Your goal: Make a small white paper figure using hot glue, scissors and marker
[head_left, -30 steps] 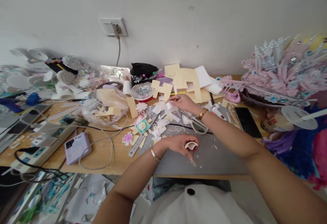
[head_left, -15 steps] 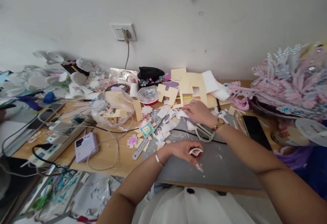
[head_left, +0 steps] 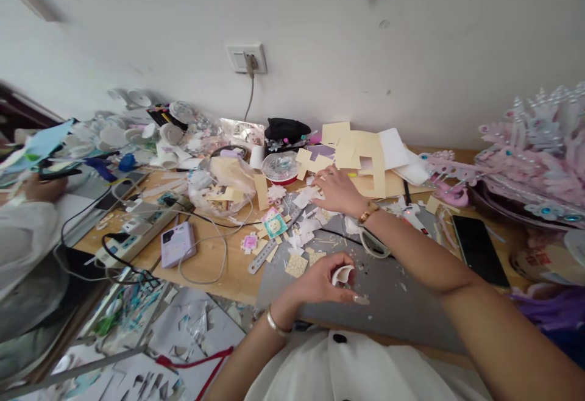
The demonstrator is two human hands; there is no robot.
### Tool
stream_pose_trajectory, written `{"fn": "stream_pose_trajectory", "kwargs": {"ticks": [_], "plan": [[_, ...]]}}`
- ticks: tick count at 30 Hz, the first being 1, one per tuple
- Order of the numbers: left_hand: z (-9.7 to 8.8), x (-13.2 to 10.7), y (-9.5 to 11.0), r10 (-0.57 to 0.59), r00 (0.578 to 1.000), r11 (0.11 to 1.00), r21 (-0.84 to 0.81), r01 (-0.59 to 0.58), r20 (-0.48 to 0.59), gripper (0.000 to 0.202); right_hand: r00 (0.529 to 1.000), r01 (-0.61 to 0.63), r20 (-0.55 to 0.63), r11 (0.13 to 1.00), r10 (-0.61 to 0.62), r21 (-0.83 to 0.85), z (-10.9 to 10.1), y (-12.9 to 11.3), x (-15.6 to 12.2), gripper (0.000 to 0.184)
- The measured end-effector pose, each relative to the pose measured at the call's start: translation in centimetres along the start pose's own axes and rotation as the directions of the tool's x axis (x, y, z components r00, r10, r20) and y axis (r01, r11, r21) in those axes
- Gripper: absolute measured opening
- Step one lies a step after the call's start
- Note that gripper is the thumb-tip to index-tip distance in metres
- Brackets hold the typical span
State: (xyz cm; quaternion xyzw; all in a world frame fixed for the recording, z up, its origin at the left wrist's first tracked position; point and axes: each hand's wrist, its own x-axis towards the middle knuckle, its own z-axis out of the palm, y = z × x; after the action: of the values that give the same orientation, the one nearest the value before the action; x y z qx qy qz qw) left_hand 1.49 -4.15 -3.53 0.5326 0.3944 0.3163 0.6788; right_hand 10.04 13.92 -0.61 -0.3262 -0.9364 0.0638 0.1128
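Note:
My left hand (head_left: pixel 325 280) is curled over the grey cutting mat (head_left: pixel 388 291), pinching a small curved white paper piece (head_left: pixel 342 274). My right hand (head_left: pixel 337 191) reaches across to the far middle of the desk, fingers spread flat on a heap of white paper scraps (head_left: pixel 305 197) beside yellow card offcuts (head_left: pixel 361 151). White-handled scissors (head_left: pixel 371 244) lie under my right forearm. A metal ruler (head_left: pixel 269 248) and small square stickers (head_left: pixel 274 223) lie left of the mat.
A purple device (head_left: pixel 177 244), cables and a power strip (head_left: pixel 137 233) sit at left. A black phone (head_left: pixel 478 241) lies at right near a pink and silver crown (head_left: pixel 539 151). Another person's hand (head_left: pixel 43 188) shows at the far left. Paper litters the floor.
The camera has swung left and tilted. My left hand drew back toward the mat's near edge with the white piece. My right hand stayed on the scraps, shifting slightly.

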Motion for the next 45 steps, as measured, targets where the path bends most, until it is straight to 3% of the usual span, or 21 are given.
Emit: {"fn": "stream_pose_trajectory", "kwargs": {"ticks": [3,6,11,13,14,16,17,18,20,23,25,28,31,33,35,37,41,43,45], "plan": [[1.2,-0.3,-1.4,-0.017,0.992,0.998,-0.061,0.01,-0.127,0.052,0.993,0.059,0.099,0.993,-0.069,0.099,2.4,-0.5,0.8,0.033],[2.3,-0.4,-2.3,-0.032,0.982,0.995,-0.095,0.015,-0.184,0.051,0.997,0.019,0.072,0.981,-0.034,0.192,3.5,-1.0,1.9,0.012],[2.3,-0.9,-2.3,-0.001,0.956,0.999,-0.048,-0.013,-0.293,0.05,0.976,-0.182,-0.047,0.916,0.213,0.358,1.5,0.0,1.2,0.022],[1.6,-1.0,-2.0,0.094,0.906,0.996,0.031,-0.089,-0.412,0.043,0.949,-0.244,-0.064,0.846,0.309,0.474,0.3,0.7,-0.9,0.028],[1.2,-0.9,-1.8,0.159,0.862,0.987,0.09,-0.132,-0.482,0.039,0.937,-0.259,-0.056,0.79,0.346,0.555,-0.2,0.9,-2.2,0.029],[0.5,-0.7,-1.3,0.276,0.757,0.96,0.201,-0.193,-0.592,0.033,0.894,-0.248,0.072,0.356,0.442,0.901,-1.0,0.9,-5.3,0.024],[0.2,-0.6,-1.0,0.308,0.722,0.951,0.23,-0.208,-0.619,0.031,0.882,-0.233,0.127,0.187,0.453,0.954,-1.1,0.7,-6.8,0.027],[0.1,-0.5,-0.7,0.318,0.713,0.948,0.232,-0.22,-0.625,0.031,0.867,-0.224,0.166,0.068,0.47,0.972,-1.2,0.4,-8.2,0.03],[0.0,-0.2,-0.2,0.284,0.763,0.959,0.159,-0.236,-0.581,0.031,0.836,-0.212,0.196,-0.029,0.513,0.977,-1.0,-0.2,-10.5,0.032],[0.6,0.4,0.2,0.158,0.864,0.977,-0.049,-0.206,-0.478,0.034,0.8,-0.2,0.136,0.046,0.584,0.979,-0.3,-0.6,-12.5,0.031],[1.1,0.9,0.0,0.081,0.883,0.973,-0.157,-0.171,-0.463,0.036,0.797,-0.208,0.06,0.18,0.601,0.961,-0.2,-0.4,-13.1,0.029],[1.1,1.1,-0.6,0.048,0.84,0.973,-0.163,-0.161,-0.54,0.036,0.803,-0.228,-0.051,0.385,0.594,0.894,-1.1,0.5,-13.4,0.024],[0.4,0.5,-1.0,0.085,0.783,0.988,-0.051,-0.147,-0.617,0.034,0.845,-0.214,-0.11,0.518,0.524,0.828,-2.7,1.5,-13.5,0.018],[0.0,-0.3,-1.0,0.105,0.783,0.991,0.004,-0.131,-0.613,0.033,0.831,-0.227,-0.19,0.63,0.523,0.743,-3.4,1.7,-13.7,0.015],[0.0,-0.9,-0.8,0.118,0.812,0.992,0.03,-0.123,-0.571,0.033,0.82,-0.255,-0.236,0.702,0.522,0.665,-3.3,1.4,-13.9,0.013],[0.3,-1.3,-0.6,0.106,0.852,0.994,0.022,-0.11,-0.512,0.034,0.839,-0.269,-0.16,0.651,0.521,0.71,-2.3,0.7,-14.2,0.014],[1.5,-0.8,-0.7,0.018,0.917,0.99,-0.119,-0.072,-0.399,0.04,0.804,-0.277,0.047,0.302,0.593,0.912,0.5,-1.0,-14.8,0.023],[1.9,-0.2,-0.9,0.007,0.923,0.984,-0.159,-0.074,-0.386,0.044,0.783,-0.24,0.09,0.166,0.615,0.956,1.7,-1.5,-15.1,0.026],[2.1,0.3,-1.1,0.008,0.911,0.987,-0.143,-0.073,-0.412,0.046,0.756,-0.211,0.099,0.098,0.647,0.973,2.4,-1.6,-15.2,0.028]]}}
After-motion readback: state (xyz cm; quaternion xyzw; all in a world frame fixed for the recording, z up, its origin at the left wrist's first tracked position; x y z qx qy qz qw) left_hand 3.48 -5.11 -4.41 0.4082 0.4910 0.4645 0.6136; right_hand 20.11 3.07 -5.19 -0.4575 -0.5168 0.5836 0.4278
